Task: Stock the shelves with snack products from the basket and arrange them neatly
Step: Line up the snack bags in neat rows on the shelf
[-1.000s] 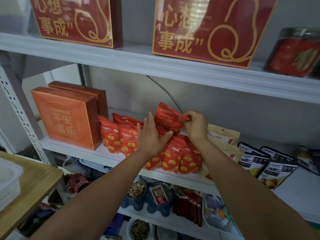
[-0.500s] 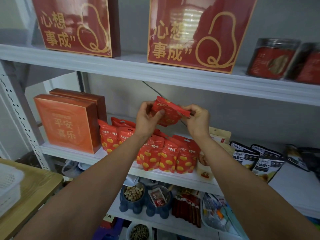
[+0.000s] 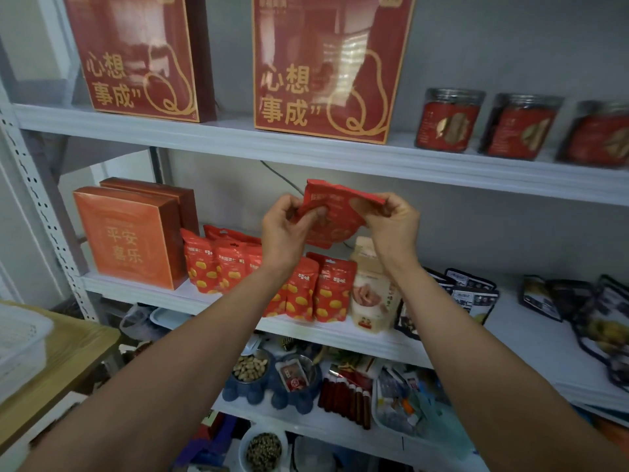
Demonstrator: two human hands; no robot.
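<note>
The white steel shelving (image 3: pixel 51 212) sets the limits: the middle shelf (image 3: pixel 218 306) is the working level, and the board above it leaves only modest headroom, so the pouch probably needs to go in low and level, not over the top. At the left of that shelf stand two orange gift boxes (image 3: pixel 126 236), and just beside them the row of red chestnut pouches (image 3: pixel 332 291) runs upright to a cream pouch (image 3: pixel 369 298), with dark pouches (image 3: pixel 473 298) leaning further right. The white basket (image 3: pixel 20 338) sits well apart, on the wooden table at lower left. The red pouch in hand (image 3: pixel 340 218) is held in the air above the row, tilted, its printed face towards the camera. The left hand (image 3: pixel 286 229) pinches its left edge, thumb in front and fingers curled behind; the right hand (image 3: pixel 391 223) pinches the top right corner. The step looks like straightening the pouch before it joins the row. To do it well, flatten the bottom gusset so that it can stand, turn the label forward like its neighbours, then lower it behind or beside the red ones without toppling them. The forearms hide part of the row, so the free slot cannot be made out.
</note>
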